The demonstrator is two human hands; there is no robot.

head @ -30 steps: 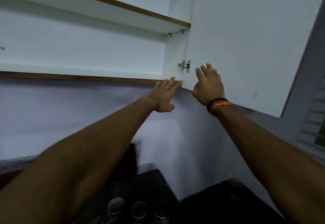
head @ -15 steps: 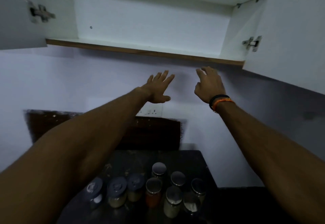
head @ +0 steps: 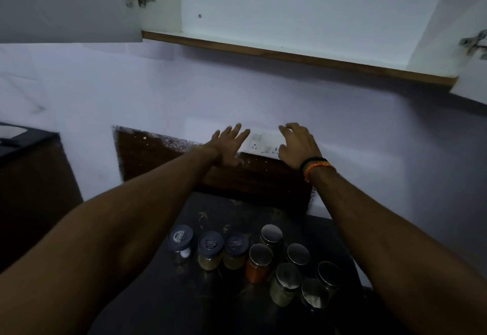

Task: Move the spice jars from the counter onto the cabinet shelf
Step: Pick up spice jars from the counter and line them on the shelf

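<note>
Several spice jars stand grouped on the dark counter [head: 163, 297]: three with grey plastic lids [head: 210, 249] on the left, and several with shiny metal lids, one filled with orange powder [head: 258, 265]. My left hand [head: 228, 145] and my right hand [head: 299, 145] hover in the air above and behind the jars, fingers spread, holding nothing. The cabinet shelf [head: 297, 57] above is bare and white with a wooden front edge.
Both cabinet doors hang open: the left door [head: 66, 5] at the upper left, the right door [head: 471, 87] at the far right edge. A white socket plate [head: 263, 145] sits on the wall behind my hands. A dark counter section [head: 23, 139] lies at the left.
Both hands have come down from the cabinet's lower edge to mid-wall height. The view has tilted down, so the jars and more counter now show.
</note>
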